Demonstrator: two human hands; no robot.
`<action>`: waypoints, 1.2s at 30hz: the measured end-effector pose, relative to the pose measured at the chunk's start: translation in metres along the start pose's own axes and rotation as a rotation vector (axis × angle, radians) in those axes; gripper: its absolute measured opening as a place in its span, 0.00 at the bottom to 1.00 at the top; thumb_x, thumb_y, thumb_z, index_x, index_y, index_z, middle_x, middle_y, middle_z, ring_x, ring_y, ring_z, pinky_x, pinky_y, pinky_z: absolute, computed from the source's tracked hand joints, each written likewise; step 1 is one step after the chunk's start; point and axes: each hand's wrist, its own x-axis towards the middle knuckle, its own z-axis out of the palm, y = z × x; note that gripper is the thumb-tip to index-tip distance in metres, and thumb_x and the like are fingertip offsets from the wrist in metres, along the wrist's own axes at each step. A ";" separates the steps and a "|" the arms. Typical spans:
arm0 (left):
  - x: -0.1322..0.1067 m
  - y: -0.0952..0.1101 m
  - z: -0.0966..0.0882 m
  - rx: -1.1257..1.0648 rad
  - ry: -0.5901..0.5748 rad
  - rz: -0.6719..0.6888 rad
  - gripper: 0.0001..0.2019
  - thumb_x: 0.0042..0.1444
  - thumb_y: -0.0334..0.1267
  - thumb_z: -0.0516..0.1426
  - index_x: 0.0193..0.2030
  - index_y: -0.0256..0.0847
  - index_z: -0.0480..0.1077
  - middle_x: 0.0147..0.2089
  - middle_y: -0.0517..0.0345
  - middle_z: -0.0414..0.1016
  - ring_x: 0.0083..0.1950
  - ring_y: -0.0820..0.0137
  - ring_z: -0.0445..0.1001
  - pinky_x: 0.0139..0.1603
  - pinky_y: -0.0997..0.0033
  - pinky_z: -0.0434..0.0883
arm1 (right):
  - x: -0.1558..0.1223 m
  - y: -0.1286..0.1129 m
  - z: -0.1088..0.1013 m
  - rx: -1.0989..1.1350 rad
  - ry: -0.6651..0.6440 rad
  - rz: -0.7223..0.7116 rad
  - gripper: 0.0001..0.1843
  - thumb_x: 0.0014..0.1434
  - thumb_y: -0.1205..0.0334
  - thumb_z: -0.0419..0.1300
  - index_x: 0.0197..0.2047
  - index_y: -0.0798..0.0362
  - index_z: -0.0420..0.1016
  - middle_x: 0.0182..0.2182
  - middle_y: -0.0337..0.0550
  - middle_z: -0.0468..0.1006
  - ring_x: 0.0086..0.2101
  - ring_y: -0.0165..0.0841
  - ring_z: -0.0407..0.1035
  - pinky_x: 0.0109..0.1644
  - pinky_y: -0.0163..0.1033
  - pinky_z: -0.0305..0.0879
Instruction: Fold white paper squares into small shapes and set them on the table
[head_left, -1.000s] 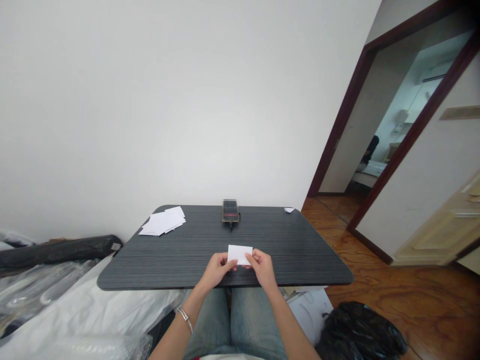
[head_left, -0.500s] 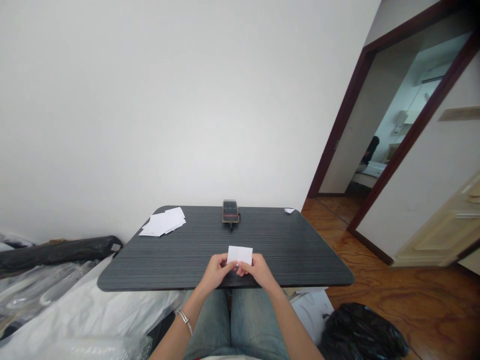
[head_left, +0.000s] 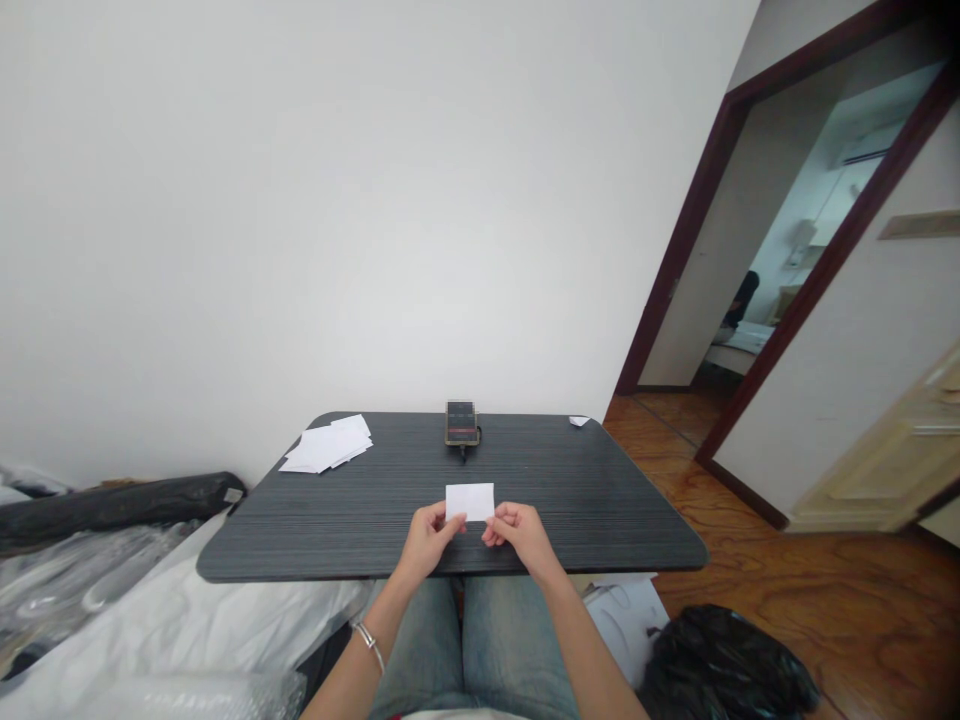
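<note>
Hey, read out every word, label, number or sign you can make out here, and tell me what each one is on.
No text can be read in this view.
Lit screen of the black smartphone: small red and pale marks, too small to read.
Tan rectangular plate on the wall: too small to tell whether it bears anything.
White paper card at the left hand: no marks show on its visible face.
</note>
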 end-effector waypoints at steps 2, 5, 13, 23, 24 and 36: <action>0.000 0.000 -0.001 -0.016 0.008 -0.006 0.15 0.48 0.44 0.55 0.23 0.33 0.69 0.20 0.59 0.69 0.21 0.75 0.61 0.23 0.77 0.57 | -0.001 0.000 -0.001 0.018 0.020 0.004 0.15 0.43 0.53 0.62 0.23 0.58 0.70 0.17 0.42 0.76 0.17 0.28 0.68 0.21 0.30 0.61; 0.000 0.001 -0.001 -0.039 0.017 -0.013 0.14 0.48 0.44 0.56 0.23 0.33 0.70 0.20 0.59 0.69 0.21 0.75 0.61 0.23 0.77 0.57 | -0.002 -0.002 -0.001 0.036 0.032 0.002 0.15 0.43 0.53 0.62 0.23 0.58 0.70 0.17 0.43 0.76 0.17 0.28 0.68 0.22 0.31 0.61; 0.001 0.004 -0.005 -0.120 0.072 -0.064 0.14 0.47 0.45 0.56 0.24 0.33 0.69 0.20 0.58 0.69 0.19 0.77 0.59 0.21 0.78 0.56 | -0.004 -0.005 -0.002 0.087 0.031 -0.013 0.12 0.47 0.56 0.61 0.27 0.58 0.70 0.20 0.43 0.77 0.20 0.28 0.69 0.24 0.31 0.62; 0.001 -0.001 0.003 -0.026 -0.062 -0.005 0.14 0.49 0.43 0.55 0.24 0.32 0.70 0.20 0.59 0.70 0.20 0.76 0.60 0.22 0.78 0.56 | -0.001 -0.003 0.007 -0.072 -0.105 -0.085 0.13 0.49 0.56 0.59 0.26 0.59 0.72 0.18 0.41 0.75 0.19 0.28 0.67 0.24 0.31 0.61; 0.001 -0.001 0.003 -0.019 -0.074 -0.003 0.14 0.49 0.43 0.55 0.24 0.31 0.70 0.20 0.58 0.70 0.21 0.75 0.61 0.23 0.78 0.57 | -0.001 -0.003 0.007 -0.075 -0.100 -0.088 0.12 0.49 0.56 0.59 0.25 0.59 0.72 0.18 0.41 0.74 0.19 0.27 0.66 0.24 0.31 0.61; 0.003 0.004 0.004 -0.032 -0.167 -0.003 0.10 0.47 0.39 0.56 0.24 0.32 0.71 0.24 0.56 0.73 0.26 0.71 0.67 0.29 0.75 0.62 | -0.001 0.002 0.008 -0.091 -0.108 -0.121 0.09 0.49 0.60 0.59 0.25 0.58 0.72 0.19 0.40 0.74 0.20 0.28 0.66 0.27 0.33 0.64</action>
